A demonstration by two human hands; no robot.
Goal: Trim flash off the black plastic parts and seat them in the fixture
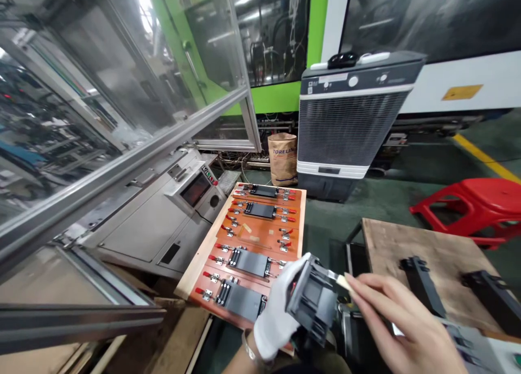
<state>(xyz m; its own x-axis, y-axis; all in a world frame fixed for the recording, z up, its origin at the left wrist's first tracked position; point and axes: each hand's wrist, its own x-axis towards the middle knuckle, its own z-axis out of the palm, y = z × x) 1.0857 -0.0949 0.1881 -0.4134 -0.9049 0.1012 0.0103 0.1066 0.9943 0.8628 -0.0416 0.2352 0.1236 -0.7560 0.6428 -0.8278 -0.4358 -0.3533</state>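
My left hand [278, 311], in a white glove, is closed around a black plastic housing [312, 303] with ribs and recesses, held tilted in front of me. Bare and pinched, my right hand [393, 319] grips a small knife [341, 279] by its pale handle. The knife's short metal blade reaches the upper right edge of the housing; whether it touches is hard to tell. Behind my left hand, an orange fixture board [266, 235] carries several flat black parts [249, 262] between red-handled toggle clamps [205, 293].
To the right, a wooden-topped table [376, 238] holds more black plastic parts [423, 284]. A red stool [480, 200] stands behind it. Beyond the board are a paper sack [282, 159] and a grey air cooler [350, 124]. A machine cabinet with a control panel [195, 189] borders the left.
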